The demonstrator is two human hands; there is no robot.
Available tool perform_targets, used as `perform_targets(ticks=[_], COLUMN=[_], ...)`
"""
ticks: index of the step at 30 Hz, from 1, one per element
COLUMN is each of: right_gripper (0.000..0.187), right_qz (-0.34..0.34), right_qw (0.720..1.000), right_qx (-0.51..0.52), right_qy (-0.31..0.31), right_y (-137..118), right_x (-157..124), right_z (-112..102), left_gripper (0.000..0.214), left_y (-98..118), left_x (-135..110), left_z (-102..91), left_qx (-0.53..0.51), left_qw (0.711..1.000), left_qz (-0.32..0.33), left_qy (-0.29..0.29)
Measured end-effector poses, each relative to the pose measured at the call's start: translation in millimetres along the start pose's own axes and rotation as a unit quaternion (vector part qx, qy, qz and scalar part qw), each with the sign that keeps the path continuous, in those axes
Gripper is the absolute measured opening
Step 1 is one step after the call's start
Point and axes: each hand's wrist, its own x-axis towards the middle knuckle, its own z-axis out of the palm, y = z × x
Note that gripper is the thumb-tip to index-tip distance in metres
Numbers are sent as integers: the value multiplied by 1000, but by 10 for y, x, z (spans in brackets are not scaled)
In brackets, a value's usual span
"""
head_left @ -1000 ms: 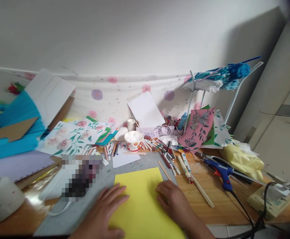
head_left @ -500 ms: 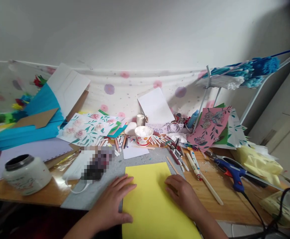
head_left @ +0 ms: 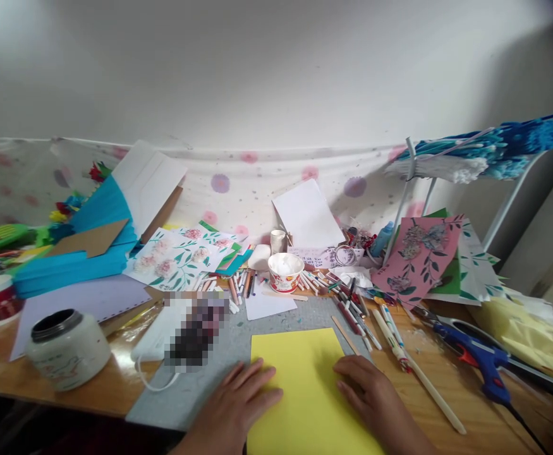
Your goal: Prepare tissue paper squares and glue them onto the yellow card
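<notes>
Left hand lays straight, parted fingers on the yellow sheet; right hand (loosely curled, unclenched) rests opposite.

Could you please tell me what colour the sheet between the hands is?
The sheet is plain yellow, seen best in the head view.

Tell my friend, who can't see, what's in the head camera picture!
A person's left hand and right hand lie at opposite side edges of a yellow sheet, at a cluttered wooden table. Behind it are markers and a red-patterned white bowl; a blue glue gun lies to the right.
</notes>
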Motion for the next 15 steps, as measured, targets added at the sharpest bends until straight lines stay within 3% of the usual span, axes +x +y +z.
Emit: perform_targets(ticks=[4, 15], right_gripper=[21, 23], right_qz=[-4, -6], right_qw=[1000, 1000], right_qx=[-2, -3], right_qy=[6, 13], right_y=[-8, 8], right_x=[16, -52], right_z=[7, -10], left_gripper=[72, 84], left_y=[-51, 14], left_x=[3, -38], left_z=[24, 9], left_qx=[-13, -22], left_qw=[1000, 999], left_qz=[6, -6], left_qy=[16, 23])
